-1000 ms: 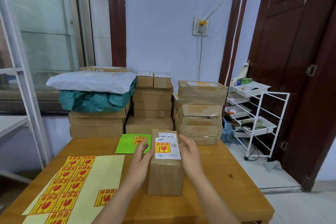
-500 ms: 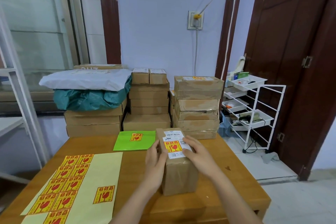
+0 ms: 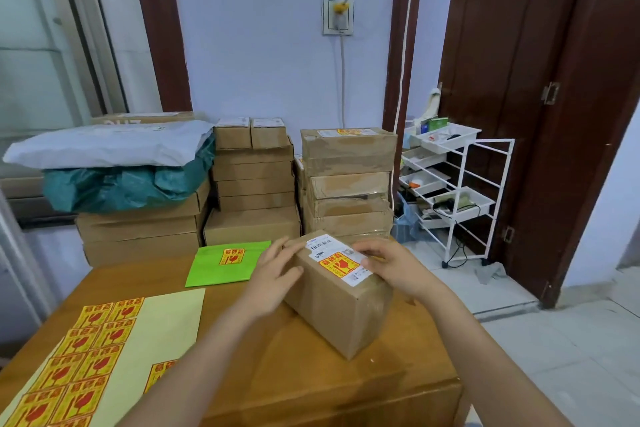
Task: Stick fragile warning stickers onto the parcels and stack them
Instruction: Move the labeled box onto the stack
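Brown cardboard sits between my fingers: my left hand (image 3: 277, 274) lies flat, fingers straight, against the box (image 3: 337, 302)'s left side, while my right hand (image 3: 391, 265) curls over its far top edge. The box, bearing a yellow sticker (image 3: 339, 264), rests askew on the tabletop (image 3: 346, 381), beside the sticker sheet (image 3: 114, 354).

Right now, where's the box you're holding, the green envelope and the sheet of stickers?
box (image 3: 332, 315), head view, its brown front side.
green envelope (image 3: 207, 269), head view, bare left part.
sheet of stickers (image 3: 166, 319), head view, its blank middle.
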The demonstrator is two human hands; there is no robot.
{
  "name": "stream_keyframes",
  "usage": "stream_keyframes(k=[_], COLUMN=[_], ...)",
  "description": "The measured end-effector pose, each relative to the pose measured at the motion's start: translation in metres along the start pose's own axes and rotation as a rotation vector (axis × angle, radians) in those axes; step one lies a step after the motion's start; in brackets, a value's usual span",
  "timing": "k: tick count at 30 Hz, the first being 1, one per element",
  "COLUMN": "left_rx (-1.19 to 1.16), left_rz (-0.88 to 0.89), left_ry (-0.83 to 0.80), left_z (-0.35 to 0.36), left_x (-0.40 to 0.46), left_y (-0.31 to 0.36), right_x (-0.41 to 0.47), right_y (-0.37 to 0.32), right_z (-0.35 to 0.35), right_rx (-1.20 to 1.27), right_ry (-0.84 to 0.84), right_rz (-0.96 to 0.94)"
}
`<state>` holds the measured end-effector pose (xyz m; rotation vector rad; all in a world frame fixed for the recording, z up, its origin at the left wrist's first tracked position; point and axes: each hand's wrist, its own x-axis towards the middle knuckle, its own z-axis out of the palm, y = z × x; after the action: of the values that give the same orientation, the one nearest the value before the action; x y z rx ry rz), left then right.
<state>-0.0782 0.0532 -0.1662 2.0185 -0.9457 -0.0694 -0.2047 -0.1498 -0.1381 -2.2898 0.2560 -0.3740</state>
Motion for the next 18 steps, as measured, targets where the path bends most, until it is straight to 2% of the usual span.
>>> stream_keyframes(k=[4,11,18], left_rx=[0.045,0.104,0.129], left_rz=[0.050,0.001,-0.031], left_ry=[0.072,0.207,0.212], left_z=[0.016,0.049,0.064], left_x=[0.000,0.013,0.028], left_y=[-0.003,0.012,0.029], right_x=[0.005,-0.004,-0.001], right_y=[0.006,0.019,0.030], right_z=[-0.004,0.005,0.011], right_rx=[-0.188,-0.198,0.056], right_ry=[0.209,0.409,0.450], right_rz=[0.028,0.115,0.163])
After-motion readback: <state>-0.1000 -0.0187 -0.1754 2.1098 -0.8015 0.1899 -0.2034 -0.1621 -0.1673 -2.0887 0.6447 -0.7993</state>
